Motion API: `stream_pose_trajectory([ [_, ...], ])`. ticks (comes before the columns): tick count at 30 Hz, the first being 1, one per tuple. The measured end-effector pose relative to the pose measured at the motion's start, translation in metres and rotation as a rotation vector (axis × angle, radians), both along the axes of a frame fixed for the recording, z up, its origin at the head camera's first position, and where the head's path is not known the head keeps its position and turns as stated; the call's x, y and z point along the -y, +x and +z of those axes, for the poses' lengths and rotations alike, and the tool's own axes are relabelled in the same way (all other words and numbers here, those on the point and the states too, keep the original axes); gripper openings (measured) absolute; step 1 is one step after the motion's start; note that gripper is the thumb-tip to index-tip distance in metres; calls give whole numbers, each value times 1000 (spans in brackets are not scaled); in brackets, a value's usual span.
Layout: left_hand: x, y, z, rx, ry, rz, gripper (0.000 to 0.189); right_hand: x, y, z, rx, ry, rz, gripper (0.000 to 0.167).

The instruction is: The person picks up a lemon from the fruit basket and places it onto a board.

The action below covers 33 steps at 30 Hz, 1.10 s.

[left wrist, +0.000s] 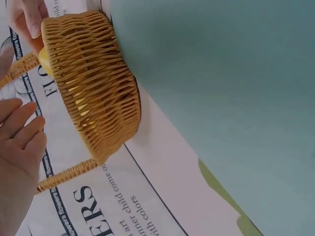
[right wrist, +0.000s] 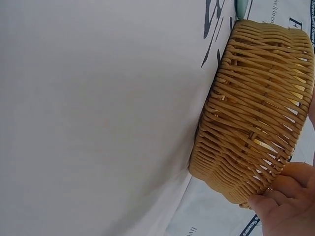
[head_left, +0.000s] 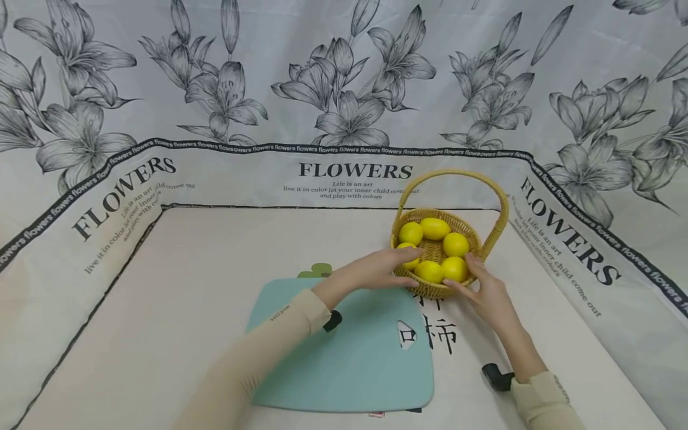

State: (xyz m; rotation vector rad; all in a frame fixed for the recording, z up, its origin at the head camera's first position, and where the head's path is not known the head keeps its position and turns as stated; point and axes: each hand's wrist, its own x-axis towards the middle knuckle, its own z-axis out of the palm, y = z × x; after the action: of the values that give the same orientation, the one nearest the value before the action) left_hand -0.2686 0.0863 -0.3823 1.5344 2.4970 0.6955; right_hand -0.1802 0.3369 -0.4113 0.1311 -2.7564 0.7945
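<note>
A wicker basket [head_left: 434, 290] with a tall arched handle holds several lemons [head_left: 455, 244] in a ring along its inside wall. My left hand [head_left: 371, 272] reaches over the basket's near left rim, fingers extended, its fingertips beside the left lemon. In the left wrist view those fingers are loosely bent, with the palm beside the woven wall. My right hand [head_left: 491, 298] holds the basket at its near right rim, below the foot of the handle. Several right fingers [right wrist: 290, 187] lie against the outside of the rim in the right wrist view.
A pale blue cutting board [head_left: 344, 358] lies in front of the basket, partly under my left forearm. Green shapes [head_left: 321, 269] peek out past its far edge. Black printed characters [head_left: 443, 334] mark the white cloth right of the board. Flower-printed cloth walls [head_left: 355, 119] enclose the table.
</note>
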Motion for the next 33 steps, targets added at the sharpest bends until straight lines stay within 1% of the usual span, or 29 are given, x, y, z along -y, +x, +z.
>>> stream_pose_trajectory([
  [4,-15,-6,-1,-21,-18,-20,69,-1,0,-2,-7,1,-1,84],
  [7,-26,-8,-2,-12,-27,-27,69,-2,1,-4,-6,-2,0,84],
  [11,-38,-9,-4,12,-47,-16,68,-2,1,-5,-11,2,8,83],
  [15,-49,-12,-7,1,-73,-1,67,-1,1,-4,-21,8,5,83],
  [21,-61,-17,-11,7,-110,19,65,-2,-1,-3,-35,13,11,82],
  [25,-66,-19,-8,-5,-137,24,65,-2,-1,-3,-32,8,5,82],
  [28,-69,-19,-3,-15,-177,26,62,-2,-1,-4,-27,1,0,83],
  [33,-76,-19,7,-35,-300,53,52,-3,-1,-4,-22,-4,1,83],
])
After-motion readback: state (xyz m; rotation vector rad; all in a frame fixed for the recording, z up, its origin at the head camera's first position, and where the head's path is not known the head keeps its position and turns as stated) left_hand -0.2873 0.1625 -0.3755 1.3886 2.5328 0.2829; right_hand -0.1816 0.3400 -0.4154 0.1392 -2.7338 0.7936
